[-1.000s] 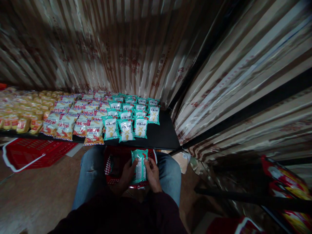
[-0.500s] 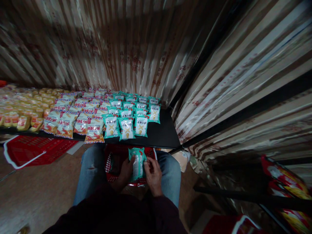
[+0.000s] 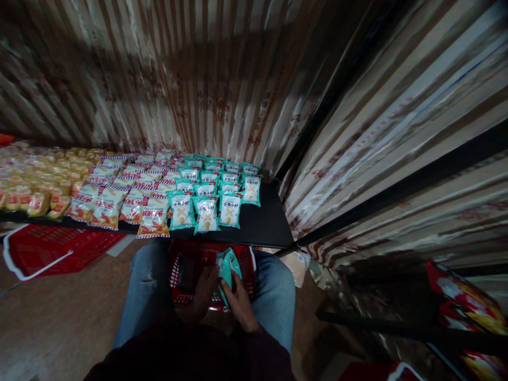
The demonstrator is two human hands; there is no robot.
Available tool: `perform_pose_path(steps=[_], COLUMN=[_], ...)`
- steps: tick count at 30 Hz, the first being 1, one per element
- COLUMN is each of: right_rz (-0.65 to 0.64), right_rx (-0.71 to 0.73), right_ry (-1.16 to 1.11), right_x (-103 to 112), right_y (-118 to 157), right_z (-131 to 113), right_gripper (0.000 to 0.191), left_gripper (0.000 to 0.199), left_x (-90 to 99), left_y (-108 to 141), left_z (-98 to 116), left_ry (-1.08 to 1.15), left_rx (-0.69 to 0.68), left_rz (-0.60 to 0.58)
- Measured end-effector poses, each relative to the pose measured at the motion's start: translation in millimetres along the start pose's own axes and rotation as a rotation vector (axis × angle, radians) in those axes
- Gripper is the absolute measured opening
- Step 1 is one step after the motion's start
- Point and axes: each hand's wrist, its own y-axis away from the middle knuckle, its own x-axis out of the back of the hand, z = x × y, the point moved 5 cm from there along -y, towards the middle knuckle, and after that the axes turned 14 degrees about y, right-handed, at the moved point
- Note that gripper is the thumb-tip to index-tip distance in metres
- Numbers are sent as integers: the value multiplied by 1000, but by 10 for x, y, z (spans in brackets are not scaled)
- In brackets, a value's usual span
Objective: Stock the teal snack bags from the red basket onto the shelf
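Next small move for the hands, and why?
Probably turn the bag face-up: left hand and right hand hold it tilted over the basket, its printed front not visible, while the front-row green bags on the shelf show theirs.

Striped sheeting point(image 3: 222, 79) behind yellow wrapped snacks point(image 3: 38, 203)

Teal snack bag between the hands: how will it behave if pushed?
The teal snack bag is probably light and yielding, going by the puffy look of similar teal-edged bags on the black shelf. Their sheen suggests it may also be slippery.
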Motion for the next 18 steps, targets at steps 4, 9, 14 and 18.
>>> perform_pose_path(steps=[4,9,14,18], right_rz=[-51,-27,-40,-41], right_rx=[-18,-106,-210,-196], right_ry=[-55,-123,-383,-487], right_x=[10,80,170,230], right_y=[-33,-44,-4,6], right_z=[42,80,3,-140], right_gripper=[64,57,57,65], left_gripper=[16,27,29,40], left_x=[-42,-104,-46,-94], left_y=[-7,6,33,9], left_z=[-22,20,109,30], left_ry=[-22,-67,-101,-29], left_rx=[-49,-31,-98,-2], left_rz=[14,25,134,56])
